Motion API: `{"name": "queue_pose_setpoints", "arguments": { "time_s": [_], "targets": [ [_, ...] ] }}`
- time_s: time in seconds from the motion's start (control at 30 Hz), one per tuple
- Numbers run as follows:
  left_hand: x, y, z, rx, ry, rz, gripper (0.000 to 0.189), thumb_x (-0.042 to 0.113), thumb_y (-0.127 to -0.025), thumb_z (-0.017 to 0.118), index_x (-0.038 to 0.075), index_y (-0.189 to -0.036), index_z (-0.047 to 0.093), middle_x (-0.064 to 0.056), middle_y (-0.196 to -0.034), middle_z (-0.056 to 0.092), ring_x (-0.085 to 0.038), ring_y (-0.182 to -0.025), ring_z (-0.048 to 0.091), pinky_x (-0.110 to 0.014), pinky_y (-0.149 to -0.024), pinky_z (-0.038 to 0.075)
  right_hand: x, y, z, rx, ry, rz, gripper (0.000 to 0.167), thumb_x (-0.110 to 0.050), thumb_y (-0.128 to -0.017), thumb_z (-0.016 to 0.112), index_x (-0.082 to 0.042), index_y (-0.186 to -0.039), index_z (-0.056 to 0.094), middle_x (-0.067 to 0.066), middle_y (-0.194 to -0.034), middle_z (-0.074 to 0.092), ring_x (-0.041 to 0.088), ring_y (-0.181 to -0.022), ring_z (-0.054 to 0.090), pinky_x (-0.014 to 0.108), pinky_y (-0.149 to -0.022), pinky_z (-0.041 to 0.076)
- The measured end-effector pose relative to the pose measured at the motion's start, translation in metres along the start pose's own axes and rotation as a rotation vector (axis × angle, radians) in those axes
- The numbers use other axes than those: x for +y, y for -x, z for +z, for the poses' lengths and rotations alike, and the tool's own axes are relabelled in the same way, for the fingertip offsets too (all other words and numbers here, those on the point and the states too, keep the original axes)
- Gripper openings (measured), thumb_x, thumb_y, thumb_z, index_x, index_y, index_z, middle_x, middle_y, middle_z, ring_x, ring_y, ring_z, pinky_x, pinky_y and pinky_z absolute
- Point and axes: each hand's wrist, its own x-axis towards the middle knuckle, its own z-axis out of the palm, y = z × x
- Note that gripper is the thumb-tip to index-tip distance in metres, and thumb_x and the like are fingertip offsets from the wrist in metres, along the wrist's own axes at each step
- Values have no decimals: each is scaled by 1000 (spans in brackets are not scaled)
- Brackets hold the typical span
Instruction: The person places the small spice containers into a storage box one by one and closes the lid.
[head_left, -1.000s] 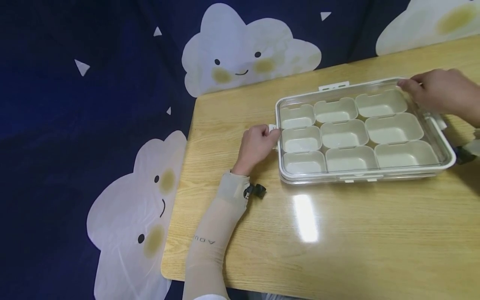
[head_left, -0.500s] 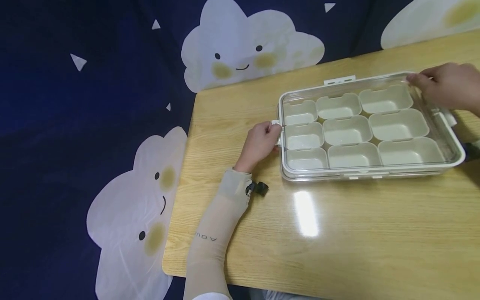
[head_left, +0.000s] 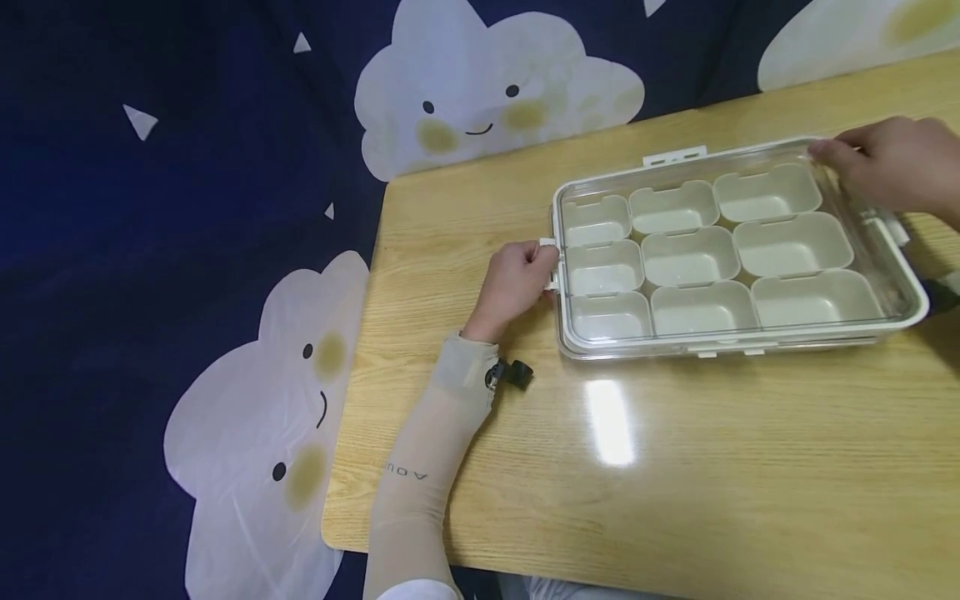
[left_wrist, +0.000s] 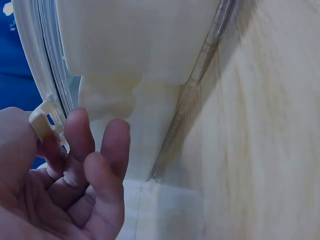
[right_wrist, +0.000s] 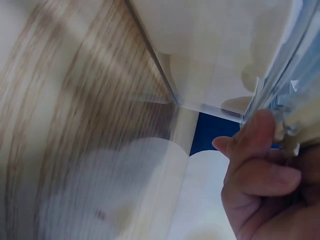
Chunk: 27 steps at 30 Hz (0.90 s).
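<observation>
A clear storage box (head_left: pixel 720 348) with a white-rimmed transparent lid (head_left: pixel 903 287) sits on the wooden table, several cream small bins (head_left: pixel 792 243) in rows inside it. At the box's left end, my left hand (head_left: pixel 512 282) pinches a white clip (left_wrist: pixel 42 120) on the lid's rim between thumb and bent index finger; its other fingers curl loosely beside the clear wall. My right hand (head_left: pixel 892 162) holds the lid at its far right corner, thumb on top. In the right wrist view, bent fingers (right_wrist: pixel 260 135) lie right at the rim, beside the right-hand clip.
The pale wooden table (head_left: pixel 637 517) ends at the left in a rounded corner. Behind and left of it hangs a dark blue cloth (head_left: pixel 187 208) with smiling clouds. Another white clip (head_left: pixel 675 157) stands out from the lid's far side.
The lid's right end has shifted slightly right and up in the head view, with my right hand along with it. My left hand keeps its pinch on the clip.
</observation>
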Motion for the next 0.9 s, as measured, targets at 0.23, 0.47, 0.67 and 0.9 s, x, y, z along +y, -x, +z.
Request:
{"name": "queue_pose_setpoints", "arguments": {
  "time_s": [0.23, 0.47, 0.67, 0.9],
  "targets": [
    [2, -2, 1, 4, -11, 8, 37, 29, -97, 49, 17, -62, 47, -3, -60, 59, -18, -56, 61, -24, -48, 37, -4, 1, -2, -15, 14, 17, 80, -53, -109, 17, 13, -146, 42, 47, -142, 39, 73, -123, 39, 76, -101, 35],
    [1, -4, 0, -43, 29, -18, 36, 29, -97, 50, 17, -64, 48, 3, -59, 51, -22, -62, 69, -26, -52, 49, 1, -2, 4, 6, -2, 19, 80, -54, -109, 19, 14, -145, 44, 48, -139, 42, 71, -119, 42, 76, -100, 37],
    [-1, -5, -1, -79, 72, -33, 34, 26, -100, 46, 14, -68, 50, 1, -63, 49, -20, -65, 73, -33, -60, 61, 1, -2, 5, 21, -9, 23, 80, -52, -109, 22, 16, -143, 45, 49, -138, 42, 71, -116, 43, 76, -98, 38],
    [2, -4, -2, -59, 32, -18, 38, 29, -101, 45, 14, -66, 51, 0, -65, 56, -23, -65, 73, -28, -55, 54, -3, 1, 3, 57, 1, -29, 74, -46, -109, 23, 16, -140, 50, 48, -135, 46, 71, -112, 46, 72, -94, 38]
  ]
}}
